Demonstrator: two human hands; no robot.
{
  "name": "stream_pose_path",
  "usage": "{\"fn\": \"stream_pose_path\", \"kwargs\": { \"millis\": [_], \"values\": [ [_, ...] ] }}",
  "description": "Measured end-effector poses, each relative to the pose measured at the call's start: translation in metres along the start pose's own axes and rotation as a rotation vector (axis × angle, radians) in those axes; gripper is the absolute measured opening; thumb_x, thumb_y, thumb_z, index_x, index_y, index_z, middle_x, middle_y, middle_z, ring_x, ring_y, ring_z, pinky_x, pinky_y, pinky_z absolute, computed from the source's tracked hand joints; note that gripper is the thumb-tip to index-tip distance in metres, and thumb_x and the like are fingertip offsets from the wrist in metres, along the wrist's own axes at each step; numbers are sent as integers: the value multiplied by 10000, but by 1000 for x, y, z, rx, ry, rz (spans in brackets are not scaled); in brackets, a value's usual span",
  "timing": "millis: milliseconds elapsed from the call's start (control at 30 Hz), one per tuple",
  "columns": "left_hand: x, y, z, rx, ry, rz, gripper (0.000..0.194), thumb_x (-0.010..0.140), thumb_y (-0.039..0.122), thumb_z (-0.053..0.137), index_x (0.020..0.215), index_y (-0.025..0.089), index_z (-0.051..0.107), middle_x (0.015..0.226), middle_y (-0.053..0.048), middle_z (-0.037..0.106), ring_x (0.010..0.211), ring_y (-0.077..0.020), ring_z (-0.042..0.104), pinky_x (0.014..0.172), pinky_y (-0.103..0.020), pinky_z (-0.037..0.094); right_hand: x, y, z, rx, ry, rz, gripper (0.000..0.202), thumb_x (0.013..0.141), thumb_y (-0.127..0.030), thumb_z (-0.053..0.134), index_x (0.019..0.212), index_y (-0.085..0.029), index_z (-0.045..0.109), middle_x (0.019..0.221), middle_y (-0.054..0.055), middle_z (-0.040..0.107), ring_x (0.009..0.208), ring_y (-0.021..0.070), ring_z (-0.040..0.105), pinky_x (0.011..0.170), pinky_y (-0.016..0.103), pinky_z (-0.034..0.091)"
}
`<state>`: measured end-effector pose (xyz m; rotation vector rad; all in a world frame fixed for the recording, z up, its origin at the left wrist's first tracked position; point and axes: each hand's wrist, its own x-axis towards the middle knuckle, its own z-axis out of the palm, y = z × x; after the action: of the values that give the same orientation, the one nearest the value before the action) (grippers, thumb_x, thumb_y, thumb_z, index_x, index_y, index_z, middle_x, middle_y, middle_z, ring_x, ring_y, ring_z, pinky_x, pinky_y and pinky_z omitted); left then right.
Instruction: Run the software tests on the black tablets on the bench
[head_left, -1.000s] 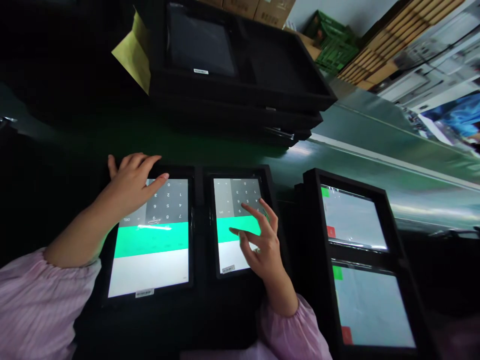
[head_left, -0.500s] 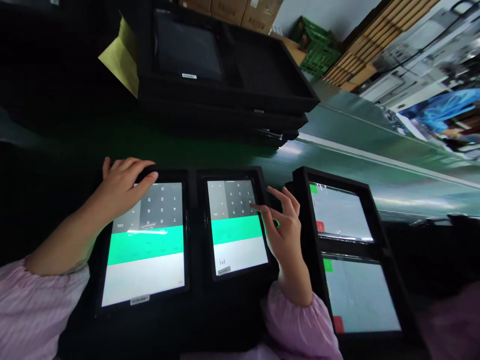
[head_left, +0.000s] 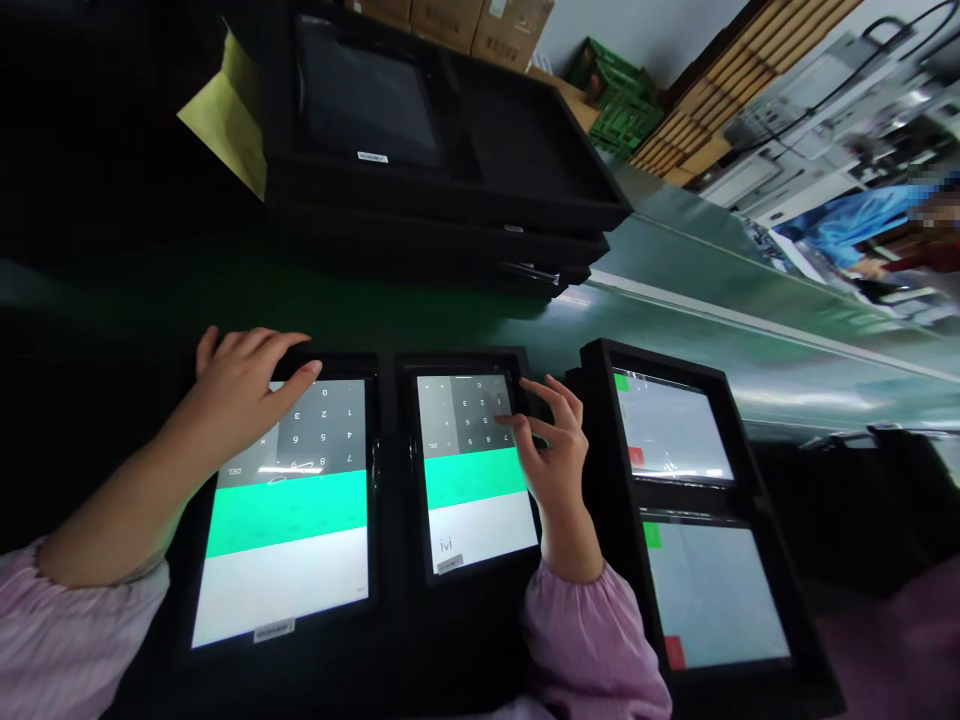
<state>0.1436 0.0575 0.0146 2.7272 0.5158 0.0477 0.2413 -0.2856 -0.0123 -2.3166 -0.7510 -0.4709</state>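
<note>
Two lit screens lie side by side in a black tray, each showing an upside-down calculator keypad, a green band and a white area. My left hand (head_left: 232, 395), fingers spread and holding nothing, rests over the top left corner of the left screen (head_left: 289, 570). At the right edge of the right screen (head_left: 476, 500) is my right hand (head_left: 559, 440), with its index finger over the keypad and the other fingers apart. Small characters show in that screen's white area. Each of these screens has a small label at its bottom edge.
Right of my right hand, a black tray (head_left: 611, 450) holds two pale screens with green and red squares. Stacked black trays (head_left: 450, 190) stand behind, beside a yellow sheet (head_left: 229, 125). Cartons, a green crate (head_left: 619, 95) and a person in blue (head_left: 855, 220) are farther back.
My right index finger has shifted slightly across the keypad. My left hand stays at the left screen's corner. The whole view has moved a little, and more of the far person shows.
</note>
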Motion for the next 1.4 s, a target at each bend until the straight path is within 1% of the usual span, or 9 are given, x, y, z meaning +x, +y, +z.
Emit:
{"fn": "stream_pose_path", "kwargs": {
  "millis": [233,467,667,800,900,1000,1133,1267,1400],
  "values": [
    [0,-3,0,18,-5,12,656,950,550,283,1336,145,626,1349,-170,632,1351,-361,492,1250,-554,120,1,-2,1,51,-24,-39,343,1000,-297,541,812,-289,827,1229,79,699,1294,319,536,1018,557,518],
    [0,-4,0,34,-4,21,655,968,538,264,1363,144,608,1332,-165,636,1340,-354,498,1250,-557,109,-1,-1,5,21,-9,60,380,1058,-373,453,986,-286,816,1298,96,655,1348,324,473,1046,561,492],
    [0,-7,1,21,6,11,674,959,544,256,1354,139,622,1320,-163,639,1348,-362,492,1246,-564,118,-2,3,8,-19,7,66,425,1072,-390,410,1010,-264,811,1312,104,645,1357,329,459,1068,582,465],
    [1,-12,6,-5,48,42,661,964,559,279,1338,148,638,1304,-154,646,1331,-359,507,1238,-585,125,-1,3,7,-19,33,64,406,1065,-370,435,990,-258,818,1296,116,653,1336,339,475,1043,593,478],
    [1,-14,8,-7,73,57,650,972,552,283,1338,151,641,1294,-152,655,1316,-360,521,1230,-598,141,0,0,5,-1,21,42,383,1047,-346,489,882,-279,828,1222,87,696,1305,325,510,1014,553,513],
    [2,-13,9,-12,92,54,658,960,557,292,1314,142,660,1267,-158,670,1297,-375,536,1221,-609,162,1,-5,3,62,-19,-33,400,1015,-248,527,738,-280,813,1116,63,737,1252,292,564,969,490,553],
    [2,-13,10,-30,122,57,660,947,554,302,1285,133,681,1231,-159,684,1266,-386,560,1215,-616,171,0,-9,-1,97,-41,-97,418,939,-127,534,637,-265,786,1113,64,739,1248,290,574,939,476,581],
    [2,-16,12,-33,137,67,646,949,560,322,1287,143,681,1231,-154,689,1258,-382,568,1213,-617,179,-1,-12,-3,49,-74,-109,403,914,-117,545,622,-256,785,1152,65,739,1273,318,557,930,501,591],
    [2,-16,12,-30,136,64,631,951,555,316,1280,158,679,1234,-153,690,1263,-373,570,1210,-626,183,0,-20,-4,130,-101,-153,371,935,-134,547,707,-264,809,1185,67,723,1293,303,554,930,486,598]
  ]
}}
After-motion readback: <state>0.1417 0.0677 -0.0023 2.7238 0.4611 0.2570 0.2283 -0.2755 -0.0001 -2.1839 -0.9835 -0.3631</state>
